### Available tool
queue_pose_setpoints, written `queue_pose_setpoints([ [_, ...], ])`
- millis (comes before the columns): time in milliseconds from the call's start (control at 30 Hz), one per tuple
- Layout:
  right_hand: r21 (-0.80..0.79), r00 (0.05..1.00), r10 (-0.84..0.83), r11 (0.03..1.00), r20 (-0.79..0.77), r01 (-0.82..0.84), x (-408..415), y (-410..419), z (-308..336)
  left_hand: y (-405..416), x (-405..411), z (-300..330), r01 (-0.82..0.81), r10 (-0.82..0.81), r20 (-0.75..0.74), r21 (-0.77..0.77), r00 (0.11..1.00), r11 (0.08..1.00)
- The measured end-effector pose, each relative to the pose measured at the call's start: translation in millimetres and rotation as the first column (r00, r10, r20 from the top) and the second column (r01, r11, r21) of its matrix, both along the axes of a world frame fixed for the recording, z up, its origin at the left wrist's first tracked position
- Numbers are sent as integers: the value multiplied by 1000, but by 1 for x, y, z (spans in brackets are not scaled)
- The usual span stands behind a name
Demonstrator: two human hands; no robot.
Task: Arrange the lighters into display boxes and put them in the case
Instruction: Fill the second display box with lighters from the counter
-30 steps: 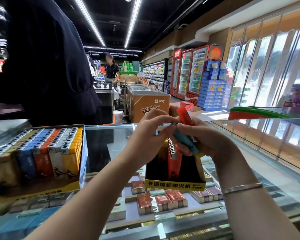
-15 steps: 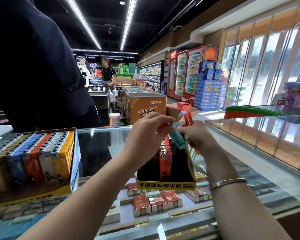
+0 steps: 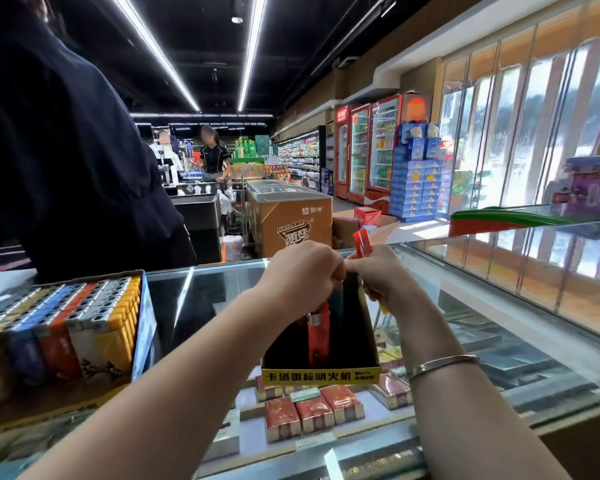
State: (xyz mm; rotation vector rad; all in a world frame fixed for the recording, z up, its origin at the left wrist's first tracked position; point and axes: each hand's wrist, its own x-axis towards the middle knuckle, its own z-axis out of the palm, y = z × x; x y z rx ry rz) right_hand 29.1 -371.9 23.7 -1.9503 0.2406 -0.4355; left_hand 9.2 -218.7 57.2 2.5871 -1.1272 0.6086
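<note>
Hovering over the black display box (image 3: 321,362) on the glass counter (image 3: 499,327), left hand (image 3: 300,275) curling down and pinching a teal lighter (image 3: 336,303) into the box beside the red lighters (image 3: 317,336). Gripping more lighters, a red one (image 3: 362,242) poking up, right hand (image 3: 381,275) touching the left. Sitting well apart at left, a full box of lighters (image 3: 63,327); standing behind it, a person in dark clothes (image 3: 66,161).

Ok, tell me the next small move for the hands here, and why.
Probably push the teal lighter the rest of the way down beside the red lighters. The left hand holds its top over the black display box, which is mostly unfilled; the right hand holds a spare red lighter.
</note>
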Motion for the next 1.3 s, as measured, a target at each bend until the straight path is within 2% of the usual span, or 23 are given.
queue_pose_setpoints([
  [167, 49, 999, -24, 999, 41, 22, -1, 0, 1, -6, 1, 8, -32, 25, 59, 125, 998, 992],
  [333, 172, 994, -89, 982, 58, 78, -2, -1, 5, -10, 1, 11, -17, -27, 153, 281, 988, 959],
  [433, 150, 995, -90, 985, 51, 81, -4, 0, 4, -10, 2, 9, 2, -78, 186, 380, 979, 925],
  [500, 143, 994, -97, 986, 54, 88, -4, 1, 4, -12, 2, 7, -2, -86, 210, 387, 974, 922],
  [633, 183, 991, -93, 980, 93, 75, -5, 1, 5, -14, 2, 1, 35, -75, 146, 257, 986, 966],
  [733, 254, 981, -105, 965, 161, 61, -6, 1, 7, -7, 4, -5, 17, -20, 17, 166, 1000, 986],
  [800, 369, 973, -110, 929, 202, 29, -6, 0, 9, 0, 7, -10, 1, 13, -107, 127, 994, 992],
  [867, 570, 964, -57, 814, 260, -106, -8, -3, 13, 7, 8, -16, 16, 2, -249, 68, 969, 998],
  [933, 729, 937, 39, 618, 347, -296, -11, -4, 17, 12, 9, -24, 25, -18, -290, 22, 957, 999],
  [1000, 769, 884, 137, 447, 446, -457, -15, -3, 21, 15, 9, -31, 27, -40, -264, -53, 964, 998],
  [1033, 759, 855, 175, 400, 488, -515, -17, 0, 22, 16, 8, -34, 34, -63, -252, -116, 966, 993],
  [1200, 670, 732, 302, 296, 611, -681, -22, 19, 25, 20, 3, -38, 63, -150, -172, -430, 974, 901],
  [1300, 633, 692, 373, 286, 618, -719, -23, 28, 25, 18, -7, -34, 77, -248, -212, -593, 945, 801],
])
